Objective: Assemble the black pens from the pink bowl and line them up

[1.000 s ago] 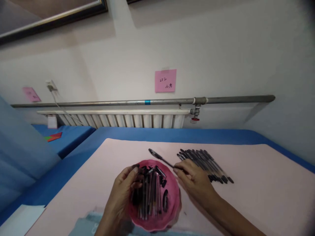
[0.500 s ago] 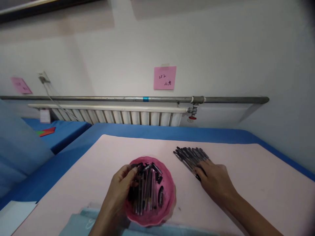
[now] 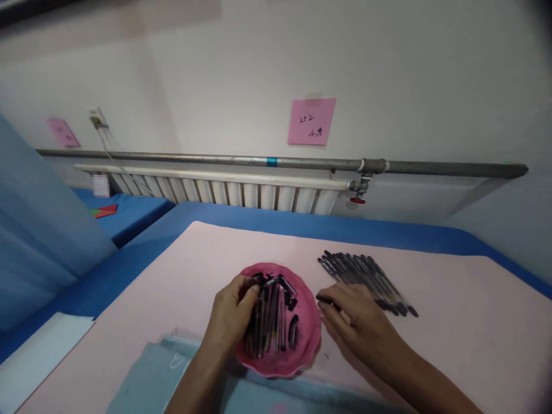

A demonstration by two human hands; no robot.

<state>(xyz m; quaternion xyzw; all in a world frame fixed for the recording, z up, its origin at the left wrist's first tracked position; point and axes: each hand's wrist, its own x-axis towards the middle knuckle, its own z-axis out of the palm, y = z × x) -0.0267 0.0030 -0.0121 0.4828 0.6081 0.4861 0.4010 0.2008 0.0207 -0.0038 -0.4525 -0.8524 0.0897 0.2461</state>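
A pink scalloped bowl (image 3: 308, 345) holds transparent pen barrels (image 3: 271, 322) and several black pen caps (image 3: 294, 332). My left hand (image 3: 235, 307) rests over the bowl's left rim, thumb and forefinger pinched on a dark pen cap (image 3: 257, 278); its other fingers are partly hidden. Just right of the bowl hovers my right hand (image 3: 357, 316), fingers loosely curled, thumb and forefinger slightly apart. Its tips look dark, and I see nothing held between them. Behind it lies a slanted row of capped black pens (image 3: 371, 276), side by side.
Pink sheeting (image 3: 207, 253) covers the blue table (image 3: 276, 217). Blue-green cloth (image 3: 146, 374) lies at the front, white paper (image 3: 47, 351) at left. Behind the table are a radiator (image 3: 267, 195), a pipe valve (image 3: 359, 190) and a pink note (image 3: 311, 122) on the wall.
My right hand has left the row of pens and moved toward the bowl, uncovering the pens' lower ends. My left hand stays at the bowl. The camera view has shifted.
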